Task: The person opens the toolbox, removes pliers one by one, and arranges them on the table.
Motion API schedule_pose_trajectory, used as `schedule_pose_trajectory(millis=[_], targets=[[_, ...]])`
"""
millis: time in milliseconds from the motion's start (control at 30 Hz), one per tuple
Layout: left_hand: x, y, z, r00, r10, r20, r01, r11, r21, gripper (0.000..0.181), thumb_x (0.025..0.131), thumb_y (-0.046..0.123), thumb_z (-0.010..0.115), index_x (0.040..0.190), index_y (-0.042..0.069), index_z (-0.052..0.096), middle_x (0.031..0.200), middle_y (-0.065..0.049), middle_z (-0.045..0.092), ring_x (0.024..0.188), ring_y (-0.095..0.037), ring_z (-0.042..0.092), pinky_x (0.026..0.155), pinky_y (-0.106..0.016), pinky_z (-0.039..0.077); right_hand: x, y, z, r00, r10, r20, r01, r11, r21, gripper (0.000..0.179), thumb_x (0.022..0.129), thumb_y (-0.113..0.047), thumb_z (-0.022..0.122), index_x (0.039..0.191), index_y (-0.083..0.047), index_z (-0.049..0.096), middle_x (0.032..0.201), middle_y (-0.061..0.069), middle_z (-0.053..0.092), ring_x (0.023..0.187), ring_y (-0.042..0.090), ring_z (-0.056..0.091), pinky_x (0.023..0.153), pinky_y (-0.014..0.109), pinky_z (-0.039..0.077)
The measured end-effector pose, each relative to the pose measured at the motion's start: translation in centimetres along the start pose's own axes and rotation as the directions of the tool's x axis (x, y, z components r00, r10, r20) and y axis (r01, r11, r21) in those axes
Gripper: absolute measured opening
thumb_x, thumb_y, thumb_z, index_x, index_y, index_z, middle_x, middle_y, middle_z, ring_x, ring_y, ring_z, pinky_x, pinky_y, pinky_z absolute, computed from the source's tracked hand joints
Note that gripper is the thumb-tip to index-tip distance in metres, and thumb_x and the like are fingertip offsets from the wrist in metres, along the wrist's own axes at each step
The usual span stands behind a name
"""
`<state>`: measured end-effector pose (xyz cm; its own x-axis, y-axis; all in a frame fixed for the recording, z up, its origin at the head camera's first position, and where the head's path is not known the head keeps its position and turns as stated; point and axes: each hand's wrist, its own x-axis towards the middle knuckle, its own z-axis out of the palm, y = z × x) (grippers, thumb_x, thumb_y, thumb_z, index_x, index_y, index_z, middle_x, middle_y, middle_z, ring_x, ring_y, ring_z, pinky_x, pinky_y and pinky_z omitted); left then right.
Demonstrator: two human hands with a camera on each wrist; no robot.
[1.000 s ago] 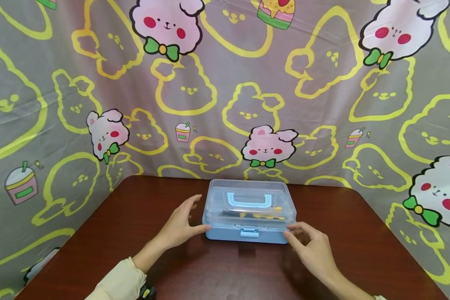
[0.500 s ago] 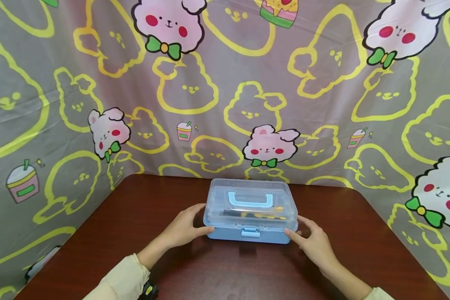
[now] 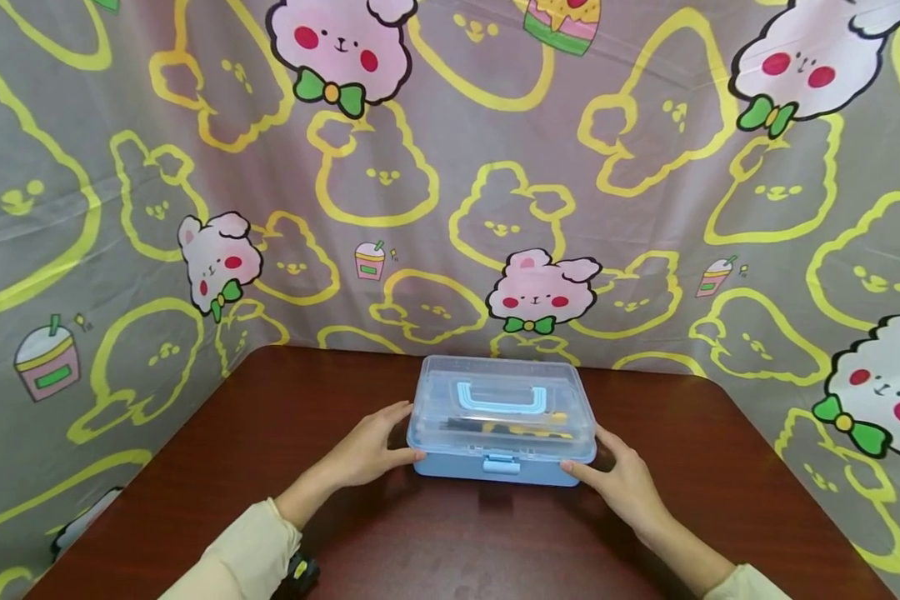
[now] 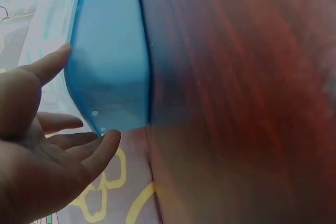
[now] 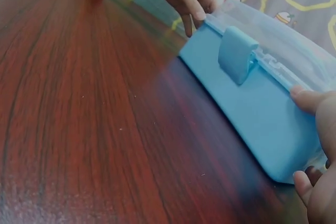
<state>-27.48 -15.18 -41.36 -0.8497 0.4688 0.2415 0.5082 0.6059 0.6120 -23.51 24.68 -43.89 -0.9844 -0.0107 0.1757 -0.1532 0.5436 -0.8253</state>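
A light blue plastic storage box (image 3: 457,465) stands on the table, its clear lid (image 3: 495,372) down. The lid carries a blue handle (image 3: 501,408), and the front has a blue latch (image 5: 236,53). Yellow and dark items (image 3: 525,429) show through the lid, too blurred to name. My left hand (image 3: 363,450) grips the left end, thumb at the front corner just below the lid edge and fingers along the side. At the right end my right hand (image 3: 626,483) holds the box likewise, its thumb on the front face and its fingers partly hidden behind the corner.
The dark red-brown wooden table (image 3: 450,542) has rounded far corners. Behind and beside it hangs a grey cloth (image 3: 465,133) printed with rabbits and cups. A small black device (image 3: 303,573) shows by my left sleeve.
Both hands have come in against the ends of the box, thumbs to its front and fingers round its sides. The box has hardly moved, and its lid has stayed down.
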Motion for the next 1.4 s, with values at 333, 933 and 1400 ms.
schedule_pose_trajectory(millis=[333,933,1400], targets=[[0.5,-0.8,-0.7,1.000,0.001,0.003,-0.001,0.998,-0.063,0.082,0.094,0.047,0.076,0.154,0.001,0.044,0.161,-0.020,0.036,0.138,-0.035,0.047,0.102,-0.053,0.047,0.7,-0.6,-0.4,0.995,-0.082,-0.056,0.079,0.996,-0.046,0.082,0.088,-0.043,0.084,0.151,-0.002,0.050,0.142,0.019,0.057,0.124,0.033,0.057,0.098,0.053,0.046],[2.0,-2.9,-1.3,0.971,0.222,-0.085,-0.233,0.961,-0.150,0.038,0.096,0.026,0.078,0.126,0.015,0.058,0.155,-0.009,0.049,0.132,-0.032,0.055,0.104,-0.057,0.043,2.6,0.4,-1.8,0.948,-0.302,-0.103,0.292,0.951,-0.103,0.065,0.084,-0.027,0.090,0.137,-0.005,0.059,0.127,0.015,0.068,0.112,0.030,0.065,0.084,0.034,0.055],[2.9,-2.9,-1.4,0.967,0.216,-0.138,-0.234,0.963,-0.133,0.025,0.098,0.018,0.074,0.117,0.012,0.058,0.146,-0.017,0.056,0.135,-0.030,0.052,0.104,-0.058,0.043,5.0,2.3,-3.1,0.875,-0.474,-0.098,0.460,0.877,-0.135,0.051,0.080,-0.011,0.092,0.125,-0.008,0.069,0.117,0.008,0.071,0.100,0.023,0.068,0.083,0.036,0.056]])
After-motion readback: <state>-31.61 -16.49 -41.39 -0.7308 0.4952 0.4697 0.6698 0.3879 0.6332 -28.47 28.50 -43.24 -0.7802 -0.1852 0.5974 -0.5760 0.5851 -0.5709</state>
